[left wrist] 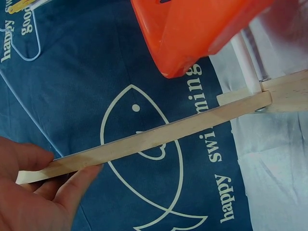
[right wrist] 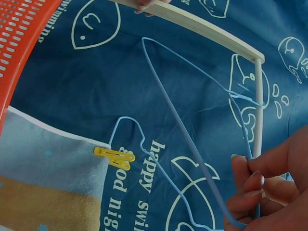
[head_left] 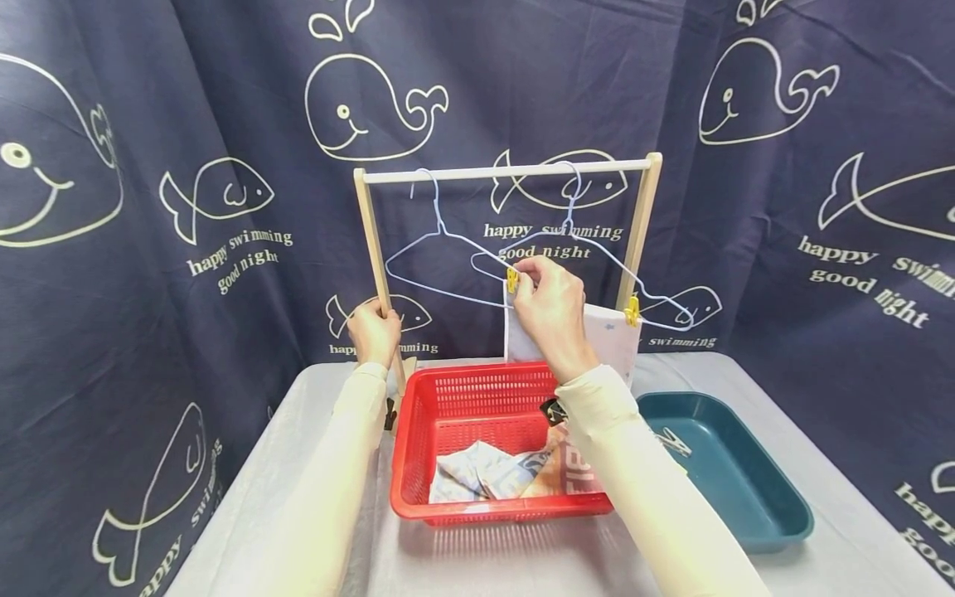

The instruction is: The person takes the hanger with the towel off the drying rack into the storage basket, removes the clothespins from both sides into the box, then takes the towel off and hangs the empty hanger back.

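Note:
My left hand (head_left: 375, 332) grips the left wooden post (left wrist: 139, 141) of a small clothes rack, thumb on one side and fingers on the other. With my right hand (head_left: 552, 307) I hold one end of a blue wire hanger (right wrist: 183, 126), its wire running between thumb and fingers. That hanger's hook is over the white rail (head_left: 492, 173). Behind it, a second blue hanger (head_left: 570, 217) carries a pale cloth (head_left: 612, 340). One yellow clip (head_left: 632, 310) is at the cloth's right corner; another yellow clip (head_left: 511, 279) is at its left corner, beside my right fingertips.
Below the rack, a red perforated basket (head_left: 403, 464) contains crumpled cloths (head_left: 485, 473). To its right is a teal tray (head_left: 739, 464) with white clips (head_left: 674, 441), partly hidden by my right sleeve. A dark patterned curtain (head_left: 246, 99) surrounds the table.

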{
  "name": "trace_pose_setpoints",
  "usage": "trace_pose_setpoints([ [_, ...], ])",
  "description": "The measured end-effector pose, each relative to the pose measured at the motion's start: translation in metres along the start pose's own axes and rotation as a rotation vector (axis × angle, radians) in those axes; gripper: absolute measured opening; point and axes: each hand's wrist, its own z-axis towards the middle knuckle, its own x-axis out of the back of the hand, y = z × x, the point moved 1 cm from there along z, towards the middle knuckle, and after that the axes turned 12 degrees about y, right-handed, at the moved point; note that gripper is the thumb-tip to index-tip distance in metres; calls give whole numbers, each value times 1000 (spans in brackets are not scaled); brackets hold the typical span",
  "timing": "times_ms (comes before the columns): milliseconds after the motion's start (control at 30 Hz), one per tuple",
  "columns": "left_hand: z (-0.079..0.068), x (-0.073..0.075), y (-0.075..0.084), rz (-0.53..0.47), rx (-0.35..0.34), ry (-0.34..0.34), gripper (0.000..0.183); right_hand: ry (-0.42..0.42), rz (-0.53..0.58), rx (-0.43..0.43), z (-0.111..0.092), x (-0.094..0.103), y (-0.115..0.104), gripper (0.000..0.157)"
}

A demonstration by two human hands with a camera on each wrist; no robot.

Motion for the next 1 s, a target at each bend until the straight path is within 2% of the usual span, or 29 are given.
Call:
trace_pose_setpoints([
  [633,1,-1,-1,0,-33,16,14,-28,-28,-4,-11,-2,4,14],
  [1000,-1,1,1,-2,-23,-2,15,-71,-56,-27,-16,-2,9,17],
])
